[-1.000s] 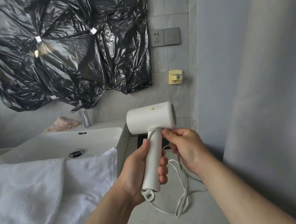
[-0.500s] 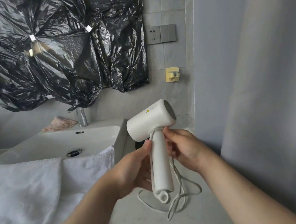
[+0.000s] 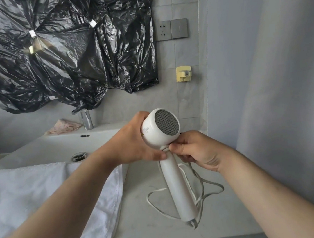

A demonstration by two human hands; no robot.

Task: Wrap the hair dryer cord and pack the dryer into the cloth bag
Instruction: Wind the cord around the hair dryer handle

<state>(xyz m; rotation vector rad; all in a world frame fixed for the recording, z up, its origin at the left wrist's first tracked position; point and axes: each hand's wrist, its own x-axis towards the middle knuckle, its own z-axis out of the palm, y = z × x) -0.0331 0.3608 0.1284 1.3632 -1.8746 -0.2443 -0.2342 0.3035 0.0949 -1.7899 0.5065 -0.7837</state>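
A white hair dryer [image 3: 176, 186] is held above the counter, its grey mesh end facing me and its handle pointing down toward me. My left hand [image 3: 135, 142] grips the dryer's barrel from the left. My right hand [image 3: 195, 151] pinches the white cord [image 3: 201, 189] at the top of the handle, just under the barrel. The rest of the cord hangs in loose loops below the handle, near the counter. No cloth bag is in view.
A white sink [image 3: 55, 147] with a chrome tap [image 3: 86, 120] stands at the left, a white towel [image 3: 35, 197] draped over its front edge. The grey counter [image 3: 153, 224] lies below the dryer. Black plastic [image 3: 59, 51] covers the wall; a socket [image 3: 163, 31] and yellow hook [image 3: 183, 74] sit right.
My left hand left the handle and moved up to grip the barrel. The dryer turned so its mesh end faces me. My right hand stayed at the top of the handle.
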